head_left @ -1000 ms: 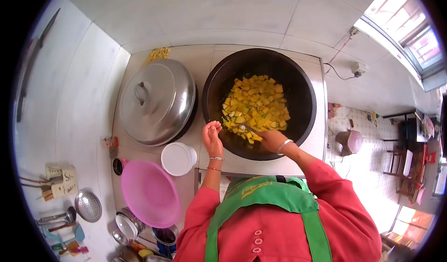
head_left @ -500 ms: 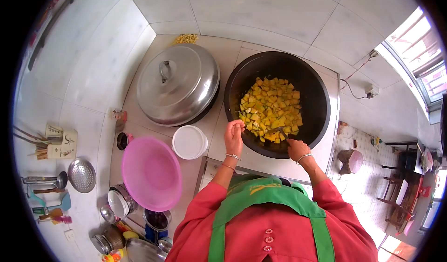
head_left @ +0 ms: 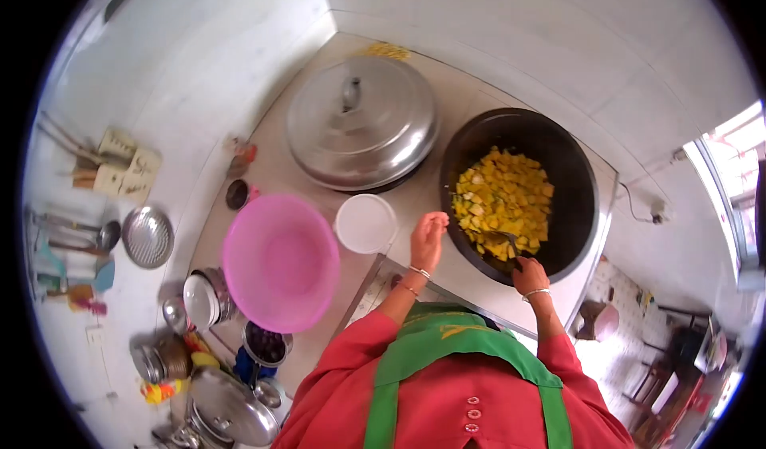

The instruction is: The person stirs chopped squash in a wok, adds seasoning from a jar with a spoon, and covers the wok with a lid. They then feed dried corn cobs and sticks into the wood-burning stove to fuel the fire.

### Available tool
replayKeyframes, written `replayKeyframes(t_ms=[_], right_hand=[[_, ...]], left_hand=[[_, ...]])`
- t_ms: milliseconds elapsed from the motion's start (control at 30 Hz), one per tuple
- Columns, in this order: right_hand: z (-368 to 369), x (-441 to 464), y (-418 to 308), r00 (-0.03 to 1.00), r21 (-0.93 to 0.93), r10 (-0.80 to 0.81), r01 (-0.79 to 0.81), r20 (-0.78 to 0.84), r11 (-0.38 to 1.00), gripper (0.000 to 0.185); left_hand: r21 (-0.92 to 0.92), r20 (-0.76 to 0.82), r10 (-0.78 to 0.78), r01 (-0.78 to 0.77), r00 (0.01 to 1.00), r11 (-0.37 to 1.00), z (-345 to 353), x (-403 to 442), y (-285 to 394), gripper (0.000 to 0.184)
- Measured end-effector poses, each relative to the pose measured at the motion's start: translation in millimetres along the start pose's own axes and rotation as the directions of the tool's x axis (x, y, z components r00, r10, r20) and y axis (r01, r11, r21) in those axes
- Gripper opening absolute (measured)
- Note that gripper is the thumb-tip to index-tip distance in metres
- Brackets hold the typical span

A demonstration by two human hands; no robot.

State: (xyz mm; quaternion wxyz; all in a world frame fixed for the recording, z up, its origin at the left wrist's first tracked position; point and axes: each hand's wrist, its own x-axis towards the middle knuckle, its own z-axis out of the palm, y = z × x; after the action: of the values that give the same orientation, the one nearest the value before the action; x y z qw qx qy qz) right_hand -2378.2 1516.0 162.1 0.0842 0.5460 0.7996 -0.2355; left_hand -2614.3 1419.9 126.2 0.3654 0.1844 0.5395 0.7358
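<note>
A wide black wok point(head_left: 586, 233) holds many yellow diced chunks point(head_left: 511, 193), which look like pumpkin, with bits of green among them. My right hand point(head_left: 530, 276) is closed around the handle of a spatula point(head_left: 504, 237) at the near side of the wok. The spatula's head is partly sunk in the chunks. My left hand point(head_left: 427, 241) is just outside the wok's left rim, fingers curled together; whether anything is in them is hidden. Left of this hand is a round white tub point(head_left: 366, 224).
A large domed metal lid point(head_left: 363, 130) covers a vessel behind the tub. A pink basin point(head_left: 279, 261) stands further left, with bowls point(head_left: 203, 299) and a pot of dark round things point(head_left: 266, 344) near it. A skimmer point(head_left: 148, 237) and other utensils hang on the left wall.
The view has turned, so the counter things sit further right. My left hand has drawn slightly away from the wok's rim. The spatula has moved within the chunks, still in my right hand.
</note>
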Motion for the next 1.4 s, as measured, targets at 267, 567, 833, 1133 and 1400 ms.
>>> replayKeyframes(t_ms=[267,567,833,1133,1400], right_hand=[[-9,-23,5,0.965,0.199,-0.258,0.245,0.04,0.949,0.051],[-48,31,-143,0.876,0.574,-0.47,0.442,-0.11,0.69,0.03],[-40,128,-279,0.826,0.806,-0.539,0.428,-0.166,0.408,0.026],[-2,244,-401,0.818,0.71,-0.524,0.513,-0.236,0.482,0.03],[10,280,-448,0.858,0.629,-0.42,0.505,-0.295,0.591,0.022]], left_hand=[[0.001,-0.033,0.029,-0.029,0.999,1.0,-12,4,22,0.018],[-0.036,-0.137,0.116,-0.122,0.984,0.992,-53,40,70,0.016],[0.065,-0.29,0.14,-0.126,0.947,0.99,-107,109,116,0.018],[0.574,-0.223,0.449,-0.255,0.865,0.778,-135,213,124,0.033],[0.901,-0.019,0.625,-0.257,0.78,0.349,-139,263,123,0.03]])
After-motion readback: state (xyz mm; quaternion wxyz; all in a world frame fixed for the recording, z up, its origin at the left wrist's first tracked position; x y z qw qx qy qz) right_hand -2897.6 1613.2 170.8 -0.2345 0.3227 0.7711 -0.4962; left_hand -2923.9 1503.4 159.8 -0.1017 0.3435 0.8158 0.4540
